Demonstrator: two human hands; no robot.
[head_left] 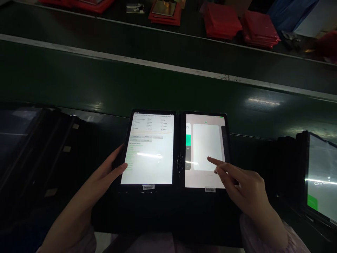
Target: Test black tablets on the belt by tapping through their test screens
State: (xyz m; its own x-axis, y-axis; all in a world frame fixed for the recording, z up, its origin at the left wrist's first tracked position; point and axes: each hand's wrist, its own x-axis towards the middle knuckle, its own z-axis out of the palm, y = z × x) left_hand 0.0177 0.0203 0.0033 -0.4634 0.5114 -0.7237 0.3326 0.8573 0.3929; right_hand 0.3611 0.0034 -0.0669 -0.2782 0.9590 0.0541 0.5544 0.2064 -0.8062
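Observation:
Two tablets lie side by side in front of me, both screens lit. My left hand [109, 170] grips the left edge of the left tablet [150, 158], thumb on its front border and the other fingers partly hidden at its side. That screen has rows of tick boxes, grey buttons and a list in green text. Over the right tablet [204, 147] is my right hand [240, 181], its index finger stretched out at a pale card on the screen and the other fingers curled. Whether the fingertip touches the glass, I cannot tell. Nothing is held in my right hand.
Several dark tablets [34, 154] stand in a row at the left. Another lit tablet [322, 179] with a green patch is at the right. Beyond a long pale rail [158, 65] lie stacks of red packets [222, 21] on the dark green surface [147, 86].

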